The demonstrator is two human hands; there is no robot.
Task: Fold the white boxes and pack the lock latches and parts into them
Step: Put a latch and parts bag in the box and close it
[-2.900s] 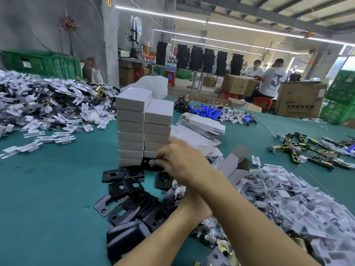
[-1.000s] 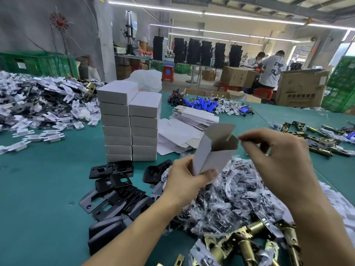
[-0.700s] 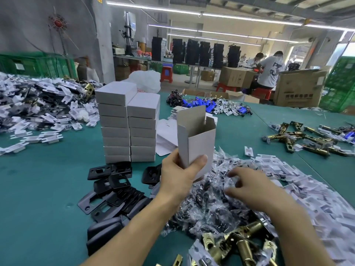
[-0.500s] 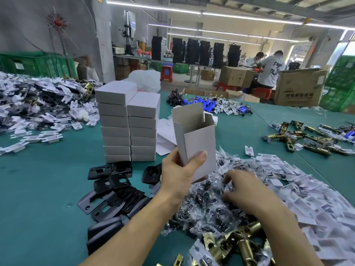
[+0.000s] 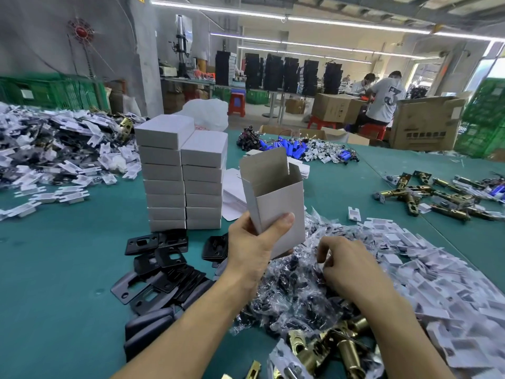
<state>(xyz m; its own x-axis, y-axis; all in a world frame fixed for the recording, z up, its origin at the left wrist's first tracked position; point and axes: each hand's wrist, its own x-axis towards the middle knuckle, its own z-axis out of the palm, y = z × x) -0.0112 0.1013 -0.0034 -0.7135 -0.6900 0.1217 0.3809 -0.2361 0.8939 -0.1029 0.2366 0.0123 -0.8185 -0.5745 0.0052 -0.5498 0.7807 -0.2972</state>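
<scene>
- One upright white cardboard box (image 5: 276,203) is held clear of the table in the left hand (image 5: 254,242). The thumb lies across its near face and the other fingers wrap round the lower part. Its top flap stands open, the mouth faces up, and its long axis is close to vertical.
- Lower and to the right, the right hand (image 5: 347,266) is knuckles up, fingers curled down into a heap of clear plastic bags of dark small parts (image 5: 295,294).
- From those fingers the box mouth lies up and to the left. I judge that a bag must be lifted above the rim and dropped in end-first. The right hand is the nearer one to the parts.
- Whether the right fingertips already pinch a bag I cannot tell: the back of the hand and the crinkled film hide them.
- Brass lock latches (image 5: 338,348) lie near the right forearm, partly cut off by the bottom edge.
- Black metal strike plates (image 5: 161,269) lie left of the left forearm.
- Two stacks of closed white boxes (image 5: 183,173) stand beyond them on the green table (image 5: 54,269).
- Flat white carton blanks (image 5: 232,192) lie half hidden behind the held box.
</scene>
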